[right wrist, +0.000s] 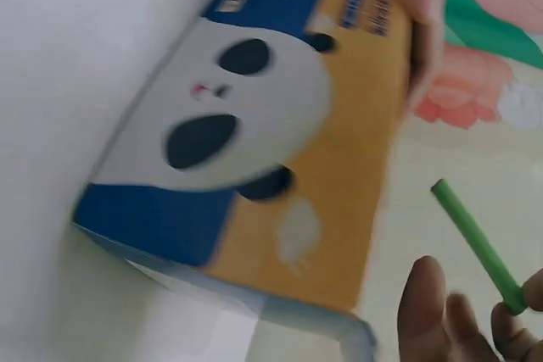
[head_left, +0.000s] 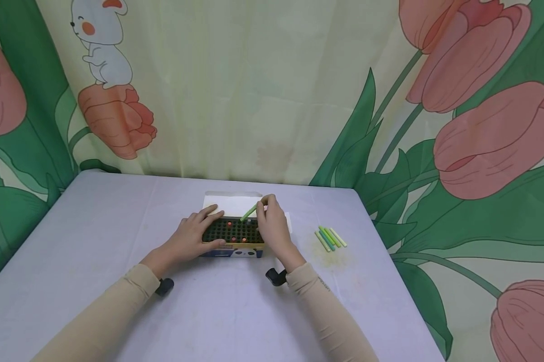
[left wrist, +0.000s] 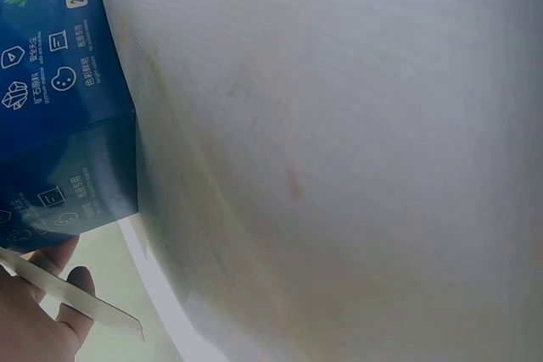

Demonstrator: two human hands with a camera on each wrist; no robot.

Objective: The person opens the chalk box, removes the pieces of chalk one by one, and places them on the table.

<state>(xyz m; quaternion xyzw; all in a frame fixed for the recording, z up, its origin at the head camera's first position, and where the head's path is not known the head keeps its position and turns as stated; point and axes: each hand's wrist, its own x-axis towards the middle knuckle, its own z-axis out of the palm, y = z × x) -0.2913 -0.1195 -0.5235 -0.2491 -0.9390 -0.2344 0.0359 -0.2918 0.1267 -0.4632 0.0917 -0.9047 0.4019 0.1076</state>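
Observation:
A blue and yellow chalk box [head_left: 249, 253] with a panda on its front stands open in the head view. Inside is a dark holder [head_left: 237, 231] with rows of holes, and a few red and orange chalk ends show in it. My left hand [head_left: 187, 235] grips the box's left end, thumb at the front edge and fingers at the back. Between thumb and fingertips my right hand [head_left: 275, 229] pinches a green chalk stick [right wrist: 475, 242], tilted over the holder's back right part. In the head view its lower end [head_left: 242, 219] appears close to the holes.
Right of the box, several green, yellow and teal chalk sticks [head_left: 329, 238] lie on the white tablecloth [head_left: 235, 311]. The white lid flap [head_left: 235, 203] is folded back behind the box. A curtain [head_left: 235, 100] printed with tulips and a rabbit hangs behind the table.

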